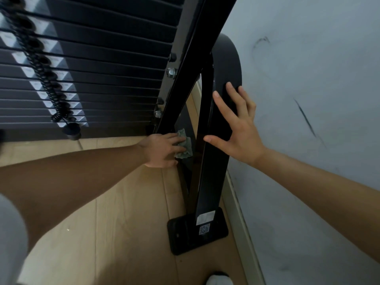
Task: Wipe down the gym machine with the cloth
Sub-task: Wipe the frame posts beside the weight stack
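Observation:
A black gym machine fills the upper view, with a glossy upright post [207, 177] bolted to a floor plate [185, 239] and a slanted frame bar [185, 75]. My left hand [162, 150] presses a crumpled pale green cloth [185, 146] against the low part of the frame, beside the post. Its fingers lie over the cloth and cover most of it. My right hand [236, 128] rests flat on the curved outer post, fingers spread and straight.
The weight stack [98, 64] with its coiled black cord [39, 64] and selector pin [71, 129] stands at the left. A scuffed white wall [308, 99] with a skirting board runs close on the right. Pale wood floor [115, 223] lies below.

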`<state>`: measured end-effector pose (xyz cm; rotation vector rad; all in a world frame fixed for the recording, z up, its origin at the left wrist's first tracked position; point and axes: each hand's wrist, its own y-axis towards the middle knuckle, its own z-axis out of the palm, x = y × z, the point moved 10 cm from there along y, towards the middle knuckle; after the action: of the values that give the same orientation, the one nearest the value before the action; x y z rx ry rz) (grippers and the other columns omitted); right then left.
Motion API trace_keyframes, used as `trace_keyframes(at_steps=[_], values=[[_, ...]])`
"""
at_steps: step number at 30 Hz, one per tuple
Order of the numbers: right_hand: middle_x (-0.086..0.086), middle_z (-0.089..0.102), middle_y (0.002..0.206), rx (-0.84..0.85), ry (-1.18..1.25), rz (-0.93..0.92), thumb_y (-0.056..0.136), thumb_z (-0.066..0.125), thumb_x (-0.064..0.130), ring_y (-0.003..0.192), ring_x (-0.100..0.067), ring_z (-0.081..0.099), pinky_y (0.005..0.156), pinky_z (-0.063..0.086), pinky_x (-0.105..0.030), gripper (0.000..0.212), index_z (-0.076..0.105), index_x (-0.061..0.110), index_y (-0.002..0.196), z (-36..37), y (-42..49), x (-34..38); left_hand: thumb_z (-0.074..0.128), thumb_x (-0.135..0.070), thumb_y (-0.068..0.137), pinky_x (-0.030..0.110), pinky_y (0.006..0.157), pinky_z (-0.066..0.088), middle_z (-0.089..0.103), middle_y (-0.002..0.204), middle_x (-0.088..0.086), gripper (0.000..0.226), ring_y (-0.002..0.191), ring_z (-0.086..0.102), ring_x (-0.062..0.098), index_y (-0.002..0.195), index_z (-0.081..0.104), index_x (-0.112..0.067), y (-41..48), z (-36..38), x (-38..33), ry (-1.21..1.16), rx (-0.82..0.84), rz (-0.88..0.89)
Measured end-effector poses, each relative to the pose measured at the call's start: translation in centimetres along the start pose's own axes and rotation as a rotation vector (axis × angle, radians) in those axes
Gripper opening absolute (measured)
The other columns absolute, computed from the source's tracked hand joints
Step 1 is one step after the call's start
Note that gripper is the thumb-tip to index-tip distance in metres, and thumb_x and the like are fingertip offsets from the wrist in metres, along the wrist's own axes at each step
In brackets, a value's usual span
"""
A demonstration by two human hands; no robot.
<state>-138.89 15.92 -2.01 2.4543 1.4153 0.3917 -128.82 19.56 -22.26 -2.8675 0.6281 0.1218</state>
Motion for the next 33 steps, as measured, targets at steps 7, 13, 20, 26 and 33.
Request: trace_keyframes(at_steps=[7, 13, 20, 26, 33], values=[[-0.017, 0.018, 0.164, -0.003, 0.007, 0.003, 0.086, 0.069, 0.060, 0.151, -0.042, 0.008, 0.125, 0.002, -0.032, 0.090, 0.035, 0.014, 0.156, 0.0, 0.0, 0.1, 0.040, -0.053, 0.103, 0.035, 0.108, 0.042, 0.017, 0.167, 0.002, 0.056, 0.150, 0.020, 0.025, 0.155, 0.033, -0.031, 0.1, 0.0, -1.6, 0.000, -0.043, 0.009], [-0.020, 0.018, 0.164, -0.010, 0.001, -0.011, 0.087, 0.067, 0.061, 0.151, -0.044, 0.008, 0.126, 0.005, -0.039, 0.090, 0.035, 0.011, 0.155, 0.2, -0.1, 0.1, 0.059, -0.042, 0.096, 0.035, 0.095, 0.049, 0.049, 0.140, -0.001, 0.030, 0.120, 0.047, 0.018, 0.122, 0.066, -0.028, -0.5, 0.1, -2.3, -0.164, -0.136, 0.122], [-0.020, 0.017, 0.164, -0.008, 0.012, -0.006, 0.087, 0.066, 0.061, 0.151, -0.043, 0.006, 0.125, 0.001, -0.032, 0.091, 0.035, 0.011, 0.156, 0.2, 0.0, 0.0, 0.081, -0.025, 0.082, 0.023, 0.077, 0.053, 0.066, 0.100, -0.007, 0.009, 0.094, 0.065, 0.012, 0.090, 0.076, -0.025, -1.5, 1.4, 2.6, -0.822, -0.315, -0.362], [-0.017, 0.014, 0.165, 0.005, 0.020, -0.005, 0.087, 0.064, 0.063, 0.152, -0.043, 0.004, 0.124, -0.002, -0.028, 0.091, 0.033, 0.014, 0.157, 0.3, -0.1, 0.0, 0.068, -0.029, 0.096, 0.039, 0.094, 0.058, 0.070, 0.110, 0.008, 0.012, 0.102, 0.067, 0.022, 0.100, 0.068, -0.018, -3.3, 6.3, 5.0, -1.684, -0.548, -1.013], [-0.018, 0.016, 0.165, -0.001, 0.032, -0.008, 0.087, 0.064, 0.063, 0.151, -0.044, 0.005, 0.125, -0.001, -0.031, 0.090, 0.034, 0.014, 0.156, 0.3, 0.0, 0.0, 0.060, -0.043, 0.100, 0.033, 0.078, 0.053, 0.066, 0.115, 0.005, 0.031, 0.084, 0.065, 0.018, 0.122, 0.059, -0.022, -2.1, 5.3, 2.8, -1.935, -0.316, -1.013]])
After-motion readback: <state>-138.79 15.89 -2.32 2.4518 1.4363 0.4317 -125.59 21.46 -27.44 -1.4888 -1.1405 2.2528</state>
